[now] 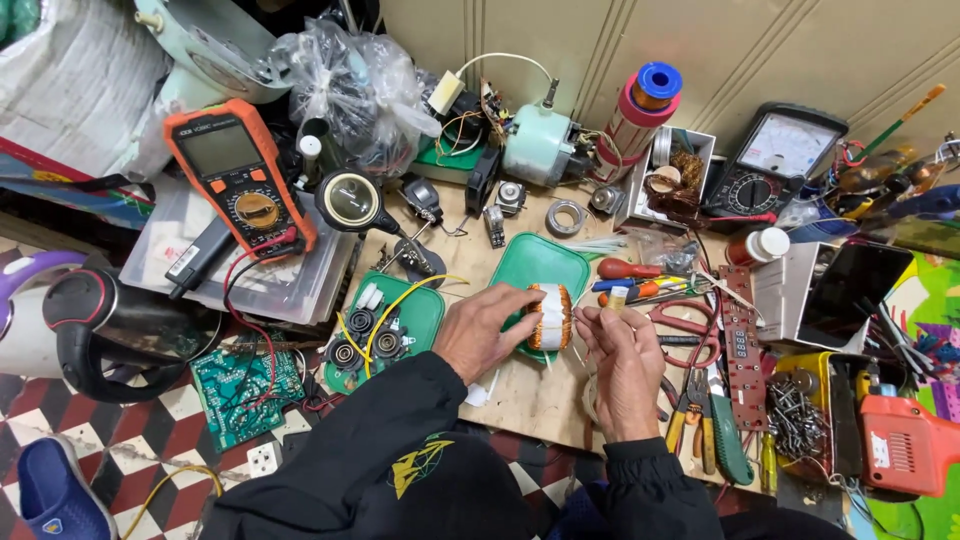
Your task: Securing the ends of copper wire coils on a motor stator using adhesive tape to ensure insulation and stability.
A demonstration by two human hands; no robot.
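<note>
Glossy copper wire winds the stator coil [549, 316], resting on a smooth green plastic lid [535, 262].

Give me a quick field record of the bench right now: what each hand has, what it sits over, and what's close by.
left hand: grip on the copper-wound motor stator
right hand: pinching thin wire ends beside the stator
under stator: green plastic lid
left of hands: green tray with small round parts and a yellow wire
right of hands: red-handled scissors, screwdrivers
far left: orange multimeter

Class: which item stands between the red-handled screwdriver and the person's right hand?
In the head view, a small pale tube stands between the red-handled screwdriver and the right hand.
</note>
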